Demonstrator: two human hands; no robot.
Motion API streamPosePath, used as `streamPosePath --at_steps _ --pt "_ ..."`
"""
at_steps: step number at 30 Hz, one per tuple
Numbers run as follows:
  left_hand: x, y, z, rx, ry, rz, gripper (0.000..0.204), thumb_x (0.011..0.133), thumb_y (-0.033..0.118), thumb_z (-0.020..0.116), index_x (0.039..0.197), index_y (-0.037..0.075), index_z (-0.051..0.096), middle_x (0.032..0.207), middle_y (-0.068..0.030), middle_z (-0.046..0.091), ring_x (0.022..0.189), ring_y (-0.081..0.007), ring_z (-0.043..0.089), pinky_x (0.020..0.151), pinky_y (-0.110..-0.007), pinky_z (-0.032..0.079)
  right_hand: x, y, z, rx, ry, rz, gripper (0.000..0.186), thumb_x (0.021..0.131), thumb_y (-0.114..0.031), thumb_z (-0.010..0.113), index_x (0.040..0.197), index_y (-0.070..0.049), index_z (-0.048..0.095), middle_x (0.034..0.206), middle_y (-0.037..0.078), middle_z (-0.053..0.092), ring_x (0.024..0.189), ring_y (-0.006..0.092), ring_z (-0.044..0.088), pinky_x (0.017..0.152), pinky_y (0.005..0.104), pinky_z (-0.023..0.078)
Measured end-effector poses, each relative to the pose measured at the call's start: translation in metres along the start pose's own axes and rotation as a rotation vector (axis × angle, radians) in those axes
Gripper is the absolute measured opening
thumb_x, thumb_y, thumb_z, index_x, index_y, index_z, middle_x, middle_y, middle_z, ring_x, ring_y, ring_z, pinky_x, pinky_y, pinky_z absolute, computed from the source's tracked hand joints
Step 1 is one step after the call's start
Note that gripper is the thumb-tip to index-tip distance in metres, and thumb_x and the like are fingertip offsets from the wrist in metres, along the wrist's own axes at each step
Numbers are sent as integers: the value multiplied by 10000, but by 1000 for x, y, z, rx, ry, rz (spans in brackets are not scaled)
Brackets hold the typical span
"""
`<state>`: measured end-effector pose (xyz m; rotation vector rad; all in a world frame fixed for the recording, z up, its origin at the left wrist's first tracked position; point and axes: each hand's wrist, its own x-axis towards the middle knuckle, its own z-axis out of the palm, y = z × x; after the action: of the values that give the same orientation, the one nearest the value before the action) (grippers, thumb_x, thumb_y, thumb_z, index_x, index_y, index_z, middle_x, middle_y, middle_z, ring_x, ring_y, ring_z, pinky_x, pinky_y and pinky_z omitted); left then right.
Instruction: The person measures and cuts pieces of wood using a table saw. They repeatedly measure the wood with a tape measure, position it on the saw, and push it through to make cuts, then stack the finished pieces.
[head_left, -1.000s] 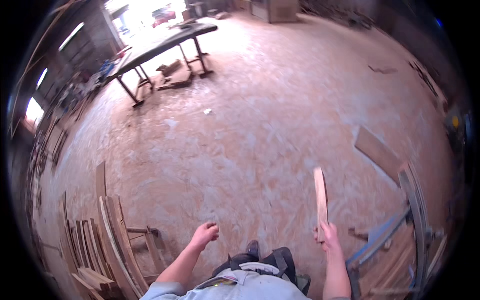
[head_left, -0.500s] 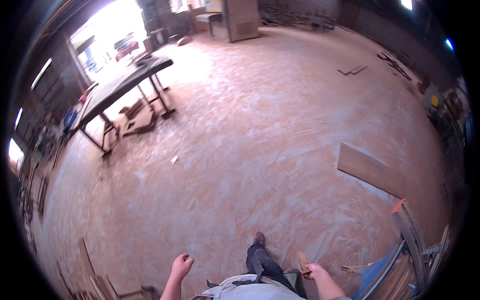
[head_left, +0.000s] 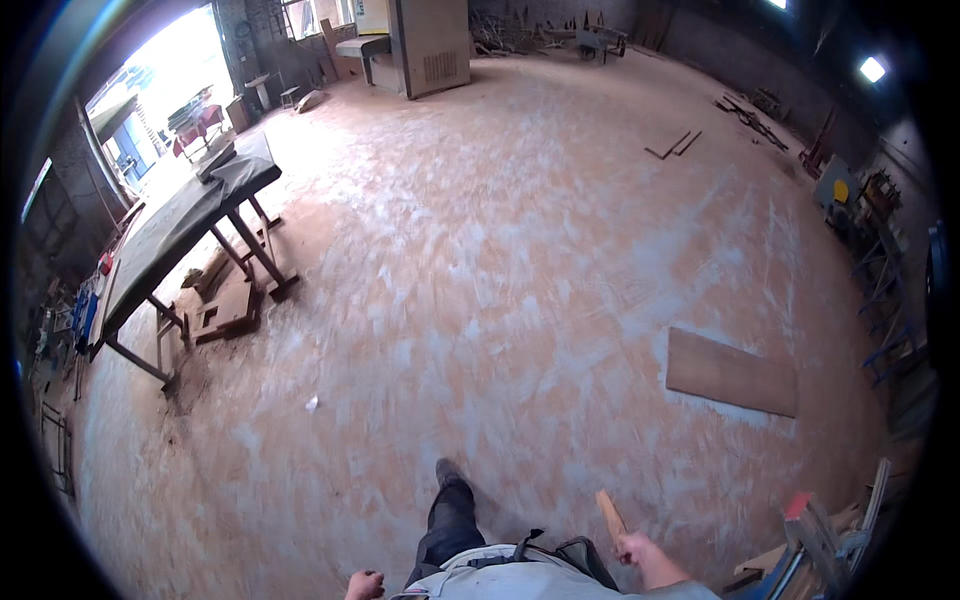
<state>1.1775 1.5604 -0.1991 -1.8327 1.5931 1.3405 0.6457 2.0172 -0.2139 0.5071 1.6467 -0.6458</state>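
Observation:
My right hand (head_left: 634,548) is closed round the lower end of a short flat piece of wood (head_left: 609,512), which points up and away from me over the floor. At the lower edge my left hand (head_left: 366,585) hangs beside my body with its fingers curled in, and nothing shows in it. Between the hands one leg (head_left: 447,510) is stepping forward in dark trousers and a dusty shoe.
A long covered table (head_left: 190,235) on metal legs stands at the left, with wooden pieces (head_left: 225,310) beneath. On the dusty floor at the right lies a flat board (head_left: 730,375). Clamps and timber (head_left: 815,535) crowd the lower right. A large cabinet (head_left: 435,50) stands at the back.
I have walked forward; the table and the board sit lower in view. My left hand has swung down and back to the lower edge. The right hand still holds the wood piece.

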Motion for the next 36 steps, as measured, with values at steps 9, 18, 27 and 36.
streamPosePath --at_steps 9,18,27,36 --pt "129 257 -157 -216 -39 -72 330 819 136 621 1055 -90 657 780 -138 668 610 -213 659 527 -342 540 -85 -172 82 191 -54 -129 185 897 -214 603 883 -38 657 791 109 656 649 212 623 539 394 479" --pt "293 563 -288 -287 157 123 522 811 150 614 1280 -76 571 913 -173 694 666 -216 670 586 -330 561 46 -486 84 -407 -33 -297 109 799 -180 664 835 -93 718 783 100 687 693 222 643 587 437 495" --pt "333 720 -359 -319 225 252 547 808 170 611 1287 -88 555 891 -166 692 706 -206 688 627 -328 562 -291 -1416 -31 260 -144 -1819 198 979 -247 504 1082 -93 573 978 42 617 884 179 594 736 344 487" --pt "444 690 -354 -401 -43 -277 287 815 193 647 967 -43 708 717 -147 665 603 -243 650 531 -374 523 -276 -1526 307 -528 -160 -1544 226 979 -194 522 1101 -38 633 993 103 669 902 192 626 812 330 524"
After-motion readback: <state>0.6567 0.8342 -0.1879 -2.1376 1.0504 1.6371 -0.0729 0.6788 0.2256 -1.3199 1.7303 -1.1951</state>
